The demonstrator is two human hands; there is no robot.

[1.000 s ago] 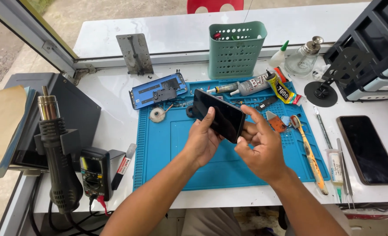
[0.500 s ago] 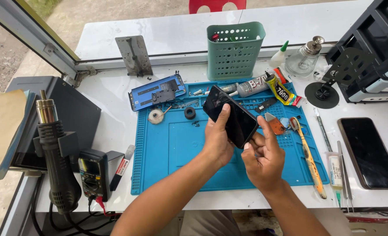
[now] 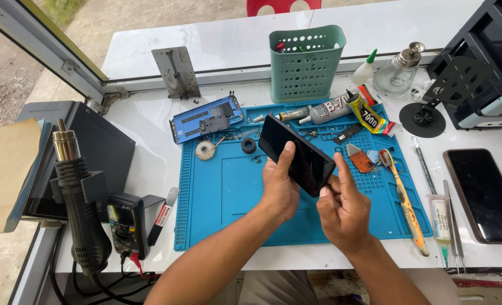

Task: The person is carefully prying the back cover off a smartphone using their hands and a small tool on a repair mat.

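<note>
Head view: near the middle of the frame, both hands hold a black phone (image 3: 295, 153) tilted above a blue mat (image 3: 228, 192). The left hand (image 3: 280, 189) grasps it from below, its thumb pressed flat on the dark glass and the other fingers wrapped behind. The right hand (image 3: 344, 209) is at the phone's lower right corner, thumb and forefinger pinching the edge, the other fingers curled loosely. On the mat's upper left corner lies a blue phone frame (image 3: 207, 118) with its insides showing; just below it sit a small white roll (image 3: 206, 150) and a black ring (image 3: 249, 146). At the mat's top edge lie glue tubes (image 3: 341, 108), and a toothbrush (image 3: 401, 200) lies along its right side. Above the mat stands a green basket (image 3: 306, 62); right of it are a glass bottle (image 3: 397, 73) and a black stand (image 3: 432, 107). A second phone (image 3: 485, 195) lies face up at the right edge of the frame. At lower left stand a heat gun (image 3: 81, 214) and a multimeter (image 3: 124, 223).
</note>
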